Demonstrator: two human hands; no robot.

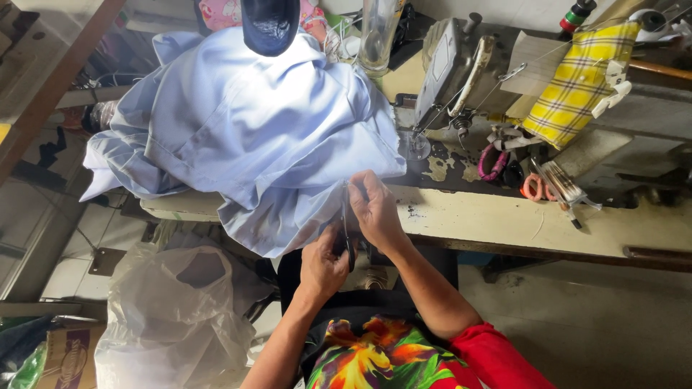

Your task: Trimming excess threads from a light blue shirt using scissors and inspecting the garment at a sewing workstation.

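Trimming step | my right hand pinches the blue garment hem | left hand grips dark snips | next, I judge: steady, close cut.

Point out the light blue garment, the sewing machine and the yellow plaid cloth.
light blue garment (252,122), head view, on its broad middle.
sewing machine (443,72), head view, on its grey head.
yellow plaid cloth (577,83), head view, on its middle.

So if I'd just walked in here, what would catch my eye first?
Probably the pale blue garment heaped over the sewing table, spilling off its front edge. Both hands meet at its hem: the right hand pinches the cloth, the left hand holds small dark scissors. Further right, the yellow plaid cloth by the sewing machine stands out.
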